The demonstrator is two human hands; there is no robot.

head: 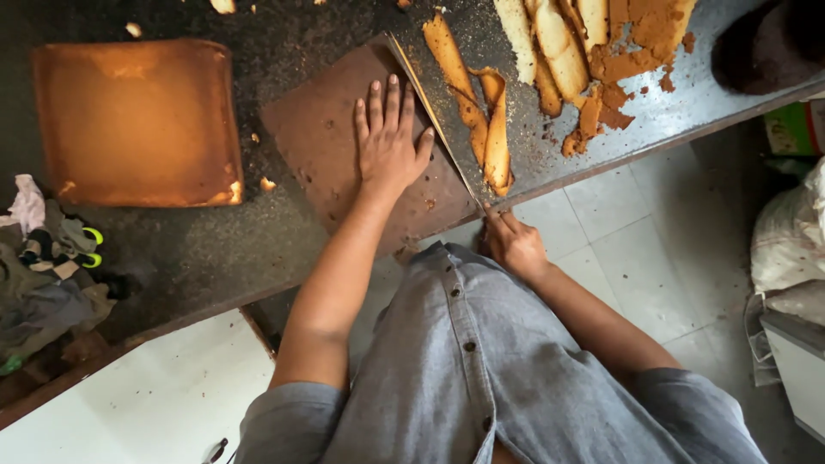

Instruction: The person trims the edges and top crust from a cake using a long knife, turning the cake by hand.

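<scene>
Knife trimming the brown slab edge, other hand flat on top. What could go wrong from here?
1. The left hand lies flat on the brown cake slab right beside the long knife; a slip may nick the fingers.
2. The slab overhangs the counter edge, so it might tip.

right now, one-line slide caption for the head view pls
Left hand flat on a brown cake slab while the right hand draws a long knife along its edge, trimmed crusts alongside.

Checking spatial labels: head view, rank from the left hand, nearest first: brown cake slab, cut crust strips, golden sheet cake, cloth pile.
From the left hand:
1. Brown cake slab, directly under the palm, touching.
2. Cut crust strips, just past the knife blade, toward the right hand's side.
3. Golden sheet cake, across the counter on the other side.
4. Cloth pile, far counter edge beyond the sheet cake.
</scene>
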